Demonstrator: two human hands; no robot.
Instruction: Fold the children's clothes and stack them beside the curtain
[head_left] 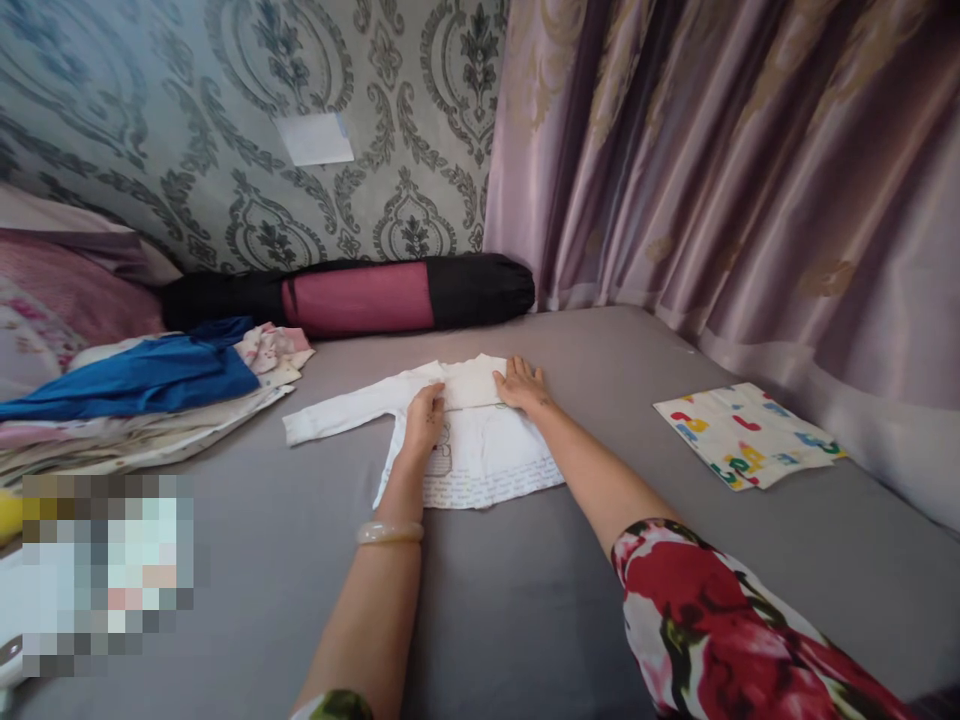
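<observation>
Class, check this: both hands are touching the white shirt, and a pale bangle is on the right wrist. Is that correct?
No: the head view shows the pale bangle on the wrist of the left hand, not the right hand. Both hands are touching the white shirt.

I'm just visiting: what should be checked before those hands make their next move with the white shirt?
1. Left hand on the shirt: ok.
2. Right hand on the shirt: ok, palm down.
3. Left-side sleeve folded in: not ok, it sticks out.
4. Patterned cloth apart from the shirt: ok, off to the right.
5. Shirt's underside smooth: cannot tell, hidden.
</observation>
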